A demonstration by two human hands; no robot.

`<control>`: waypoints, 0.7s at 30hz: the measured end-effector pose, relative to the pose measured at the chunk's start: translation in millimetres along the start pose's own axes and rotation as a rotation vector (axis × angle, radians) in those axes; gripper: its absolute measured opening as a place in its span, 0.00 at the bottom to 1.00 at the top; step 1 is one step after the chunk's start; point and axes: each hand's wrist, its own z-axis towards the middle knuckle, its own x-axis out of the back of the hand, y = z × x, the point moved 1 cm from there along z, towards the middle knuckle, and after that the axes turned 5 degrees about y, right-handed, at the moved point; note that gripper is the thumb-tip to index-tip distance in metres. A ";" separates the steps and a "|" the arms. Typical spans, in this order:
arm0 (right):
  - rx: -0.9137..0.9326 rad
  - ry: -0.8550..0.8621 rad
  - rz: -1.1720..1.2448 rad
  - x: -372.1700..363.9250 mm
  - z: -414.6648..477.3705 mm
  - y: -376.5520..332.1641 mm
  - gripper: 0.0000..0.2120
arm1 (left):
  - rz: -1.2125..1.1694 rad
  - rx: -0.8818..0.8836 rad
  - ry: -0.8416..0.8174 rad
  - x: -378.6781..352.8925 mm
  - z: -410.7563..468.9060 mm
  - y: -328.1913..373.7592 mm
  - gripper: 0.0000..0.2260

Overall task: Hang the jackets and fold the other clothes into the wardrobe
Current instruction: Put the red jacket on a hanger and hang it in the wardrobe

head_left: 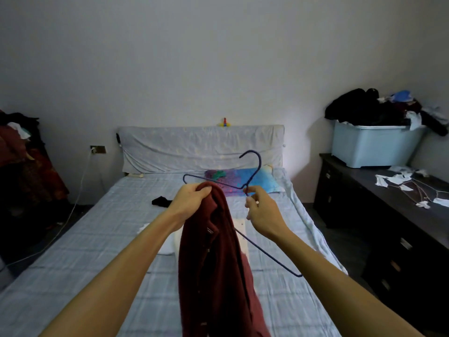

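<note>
i am holding up a dark red jacket [218,251] over the bed [97,239]. my left hand [192,198] is gripping the top of the jacket, with the fingers curling round the cloth. the rest of the jacket is hanging down between my 2 arms. my right hand [262,212] is pinching the blue hanger [259,164] at its neck, just under the hook. the hook is pointing up. 1 end of the hanger is poking out past my left hand. 1 long bar is sticking out from behind the jacket, low on the right. the middle part is hiding behind the jacket, so i cannot tell if it is inside it.

a bright pillow [264,181] is lying on the bed near the headboard [201,147]. a small black cloth [161,201] is lying on the sheet, left of my left hand. on the right, a dark dresser [388,215] is holding a light blue tub [374,147], and a dark heap of clothes [364,108] is spilling over its top. a red heap [21,152] is sitting on the far left.
</note>
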 end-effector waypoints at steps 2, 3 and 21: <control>-0.092 -0.019 0.029 -4.5 -1.1 4.9 0.04 | 0.013 0.015 0.008 0.1 0.9 -0.8 0.09; -0.113 -0.006 -0.002 -6.1 -1.8 6.5 0.11 | 0.019 0.012 0.012 -0.2 0.9 -0.9 0.09; -0.398 0.257 0.550 11.6 -27.7 55.9 0.20 | 0.138 0.070 0.293 19.5 27.3 -22.7 0.15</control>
